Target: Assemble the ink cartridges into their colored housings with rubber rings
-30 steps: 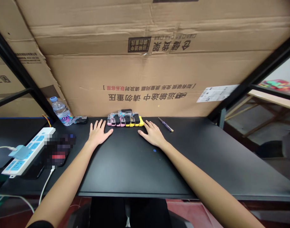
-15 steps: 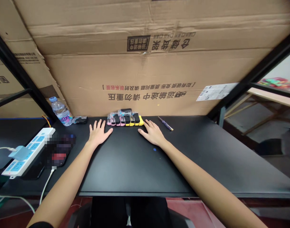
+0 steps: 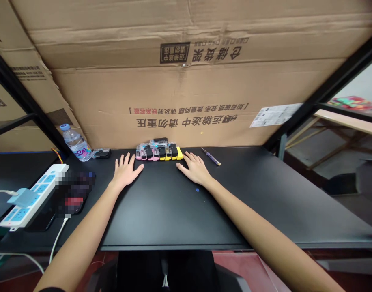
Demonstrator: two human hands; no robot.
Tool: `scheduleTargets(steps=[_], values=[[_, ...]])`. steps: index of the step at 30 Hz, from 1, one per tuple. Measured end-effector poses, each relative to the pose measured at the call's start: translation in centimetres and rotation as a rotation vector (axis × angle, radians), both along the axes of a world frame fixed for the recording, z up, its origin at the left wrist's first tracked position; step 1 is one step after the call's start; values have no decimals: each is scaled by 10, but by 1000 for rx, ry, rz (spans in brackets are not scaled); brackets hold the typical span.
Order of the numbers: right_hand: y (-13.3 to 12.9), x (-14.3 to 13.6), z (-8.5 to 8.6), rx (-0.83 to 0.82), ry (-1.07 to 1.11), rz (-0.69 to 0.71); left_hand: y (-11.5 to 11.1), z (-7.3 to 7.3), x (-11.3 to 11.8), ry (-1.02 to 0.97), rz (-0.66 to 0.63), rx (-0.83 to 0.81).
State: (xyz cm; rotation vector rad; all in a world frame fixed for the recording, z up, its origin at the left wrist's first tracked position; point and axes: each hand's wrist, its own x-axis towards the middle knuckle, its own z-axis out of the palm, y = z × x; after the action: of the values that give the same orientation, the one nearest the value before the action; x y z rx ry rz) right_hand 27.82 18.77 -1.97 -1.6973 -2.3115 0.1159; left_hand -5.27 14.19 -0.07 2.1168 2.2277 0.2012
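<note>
My left hand [image 3: 125,170] lies flat on the black table [image 3: 161,211], fingers spread, holding nothing. Likewise flat with fingers apart, my right hand [image 3: 195,168] rests on the tabletop. Between and just beyond the hands stands a row of several small plastic items [image 3: 159,151] in pink, yellow, black and clear; their exact kind I cannot make out. One more lies across the top of the row. The right fingertips are close to the yellow end, and I cannot tell whether they touch it. A slim screwdriver-like tool [image 3: 210,156] with a clear purplish handle lies right of my right hand.
At the left stand a water bottle [image 3: 76,142] and a small black-and-clear item [image 3: 101,153]. Nearer are a white power strip [image 3: 33,196] with a plugged-in charger, and a blurred phone [image 3: 74,194] on a white cable [image 3: 58,239]. A cardboard sheet [image 3: 161,89] walls the back.
The whole view has shifted very slightly. Both hands and the things on the table stay in place.
</note>
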Motion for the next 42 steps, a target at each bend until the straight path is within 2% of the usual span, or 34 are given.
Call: scheduleTargets(steps=[12,29,37,42], values=[[-2,0,4,-11,4,4,-2,3,0,-1,1,-19],[1,5,-5,5,-6,19,-4,-2,0,3,-8,5],[-1,3,2,0,-8,17,-1,-4,2,-5,9,17],[0,4,-1,-7,-10,16,0,-5,1,-5,6,13]])
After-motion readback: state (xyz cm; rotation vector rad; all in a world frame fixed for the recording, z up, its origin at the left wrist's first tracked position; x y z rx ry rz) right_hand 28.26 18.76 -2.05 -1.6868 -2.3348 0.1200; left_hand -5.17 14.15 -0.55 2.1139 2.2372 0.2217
